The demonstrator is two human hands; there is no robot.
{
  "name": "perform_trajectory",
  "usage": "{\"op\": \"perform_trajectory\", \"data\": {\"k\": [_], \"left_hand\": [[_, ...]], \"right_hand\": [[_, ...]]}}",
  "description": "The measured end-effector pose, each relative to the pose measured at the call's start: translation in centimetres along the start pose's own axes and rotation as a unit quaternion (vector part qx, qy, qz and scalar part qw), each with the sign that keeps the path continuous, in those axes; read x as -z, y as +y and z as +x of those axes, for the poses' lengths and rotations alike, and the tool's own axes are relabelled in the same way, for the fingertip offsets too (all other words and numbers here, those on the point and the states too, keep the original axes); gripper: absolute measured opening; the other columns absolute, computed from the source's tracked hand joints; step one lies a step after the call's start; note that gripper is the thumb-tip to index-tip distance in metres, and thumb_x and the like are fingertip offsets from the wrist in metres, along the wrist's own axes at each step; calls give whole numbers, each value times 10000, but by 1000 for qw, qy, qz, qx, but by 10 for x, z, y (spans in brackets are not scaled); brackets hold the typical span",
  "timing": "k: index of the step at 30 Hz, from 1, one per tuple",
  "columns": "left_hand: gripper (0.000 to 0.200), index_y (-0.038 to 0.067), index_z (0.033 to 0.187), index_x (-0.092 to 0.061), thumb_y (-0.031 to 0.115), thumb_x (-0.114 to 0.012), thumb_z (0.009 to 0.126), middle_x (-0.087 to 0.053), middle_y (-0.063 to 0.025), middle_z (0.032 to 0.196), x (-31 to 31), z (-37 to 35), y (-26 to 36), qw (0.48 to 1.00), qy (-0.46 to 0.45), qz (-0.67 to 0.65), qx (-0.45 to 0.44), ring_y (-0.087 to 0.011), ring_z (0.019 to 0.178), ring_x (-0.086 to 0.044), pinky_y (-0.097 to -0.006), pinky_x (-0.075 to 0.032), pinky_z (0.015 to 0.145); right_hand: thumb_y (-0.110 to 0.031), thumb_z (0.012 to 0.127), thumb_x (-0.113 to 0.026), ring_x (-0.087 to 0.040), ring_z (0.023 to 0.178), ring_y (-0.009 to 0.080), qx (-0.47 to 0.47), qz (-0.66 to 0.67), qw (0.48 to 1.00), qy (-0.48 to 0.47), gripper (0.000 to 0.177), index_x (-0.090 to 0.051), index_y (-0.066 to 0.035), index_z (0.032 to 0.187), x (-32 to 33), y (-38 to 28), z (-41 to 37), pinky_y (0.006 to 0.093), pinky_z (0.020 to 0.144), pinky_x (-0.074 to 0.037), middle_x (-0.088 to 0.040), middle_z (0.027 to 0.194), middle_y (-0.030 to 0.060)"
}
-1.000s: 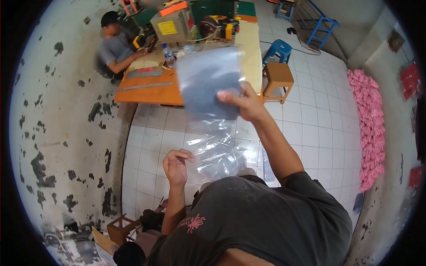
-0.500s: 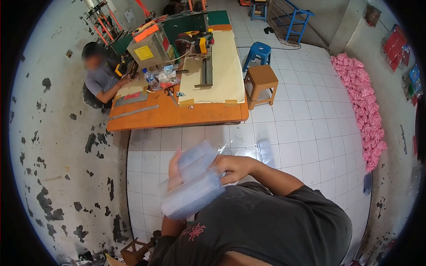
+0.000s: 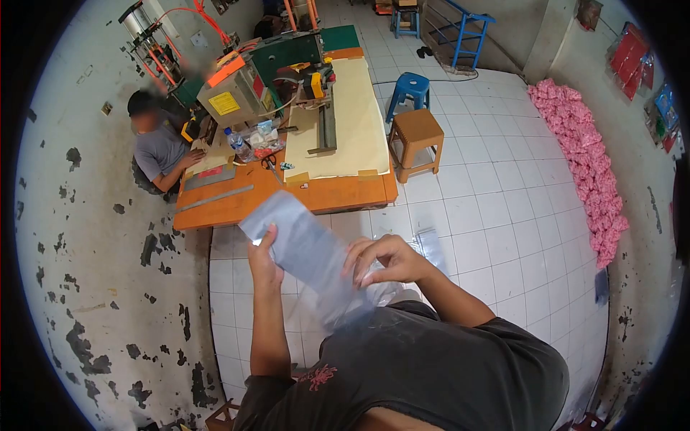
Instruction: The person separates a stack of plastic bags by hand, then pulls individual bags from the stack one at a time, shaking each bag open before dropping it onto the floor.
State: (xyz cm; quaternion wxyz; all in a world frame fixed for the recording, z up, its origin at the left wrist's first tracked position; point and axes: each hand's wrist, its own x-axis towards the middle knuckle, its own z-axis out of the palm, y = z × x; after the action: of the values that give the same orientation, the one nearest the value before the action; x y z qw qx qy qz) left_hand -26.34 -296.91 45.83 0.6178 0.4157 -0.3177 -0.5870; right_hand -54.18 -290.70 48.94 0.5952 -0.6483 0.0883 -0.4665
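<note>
My left hand (image 3: 266, 260) grips a stack of clear, bluish plastic sheets (image 3: 298, 241) by its left side, thumb on top. The stack is tilted in front of my chest, and its lower end is blurred. At its right edge is my right hand (image 3: 392, 260), with the fingers curled in a pinch against the sheets; the fingertips are partly smeared. Loose clear plastic (image 3: 384, 293) shows below my right hand. More clear plastic pieces (image 3: 431, 248) lie on the tiled floor beyond my right forearm.
Ahead stands an orange worktable (image 3: 287, 197) with a machine (image 3: 233, 93), a bottle (image 3: 237, 144) and scissors (image 3: 271, 165). A co-worker (image 3: 158, 147) sits at its left. Right of it are a brown stool (image 3: 417, 129) and a blue stool (image 3: 411, 87). Pink bundles (image 3: 582, 158) line the right wall.
The stack has swung from two spread, blurred parts into one longer tilted piece. My left hand has come into clear view with its thumb on top; my right hand has shifted slightly right.
</note>
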Motion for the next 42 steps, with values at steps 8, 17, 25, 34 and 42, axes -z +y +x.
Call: {"op": "perform_trajectory", "data": {"k": [8,17,25,34,42], "left_hand": [[514,-13,1300,-479,111,-713,859,-596,-100,1194,-20,-24,16,978,-88,56,-180,-213,1102,-577,-355,-452,974],[236,16,1022,-666,88,-753,815,-699,-71,952,-22,-89,-1,887,-363,284,-5,-180,891,-659,-335,-525,809],[316,70,988,-725,322,-753,798,-698,-135,904,-6,-89,-13,697,-428,508,-269,-359,955,-634,-437,-450,948],[635,-28,1227,-566,531,-548,927,-618,-176,1225,53,-77,-51,956,133,40,-259,-283,1111,-600,-408,-422,1020],[915,-39,1474,-242,703,-246,938,-347,-198,1486,47,-70,-58,969,-106,-169,143,-327,1359,-365,-461,-330,1111]], "right_hand": [[-570,973,-405,-528,1194,279,-53,305,897,315,596,-602,-26,1117,53,94,-19,474,1098,-328,-573,1252,163],[-734,881,-391,-560,1206,311,-281,532,787,136,918,-422,34,1383,32,111,4,453,994,-478,-540,1332,204],[-142,812,-760,-637,1003,213,-292,197,907,232,523,-522,18,1249,36,88,64,368,895,-518,-632,1141,111],[-159,792,-778,-646,967,197,-26,-61,989,135,412,-618,19,1127,23,-6,67,347,865,-518,-680,1022,78],[-171,823,-679,-685,717,276,121,-19,986,-112,198,-655,21,862,-16,2,42,374,696,-555,-686,815,143]]}}
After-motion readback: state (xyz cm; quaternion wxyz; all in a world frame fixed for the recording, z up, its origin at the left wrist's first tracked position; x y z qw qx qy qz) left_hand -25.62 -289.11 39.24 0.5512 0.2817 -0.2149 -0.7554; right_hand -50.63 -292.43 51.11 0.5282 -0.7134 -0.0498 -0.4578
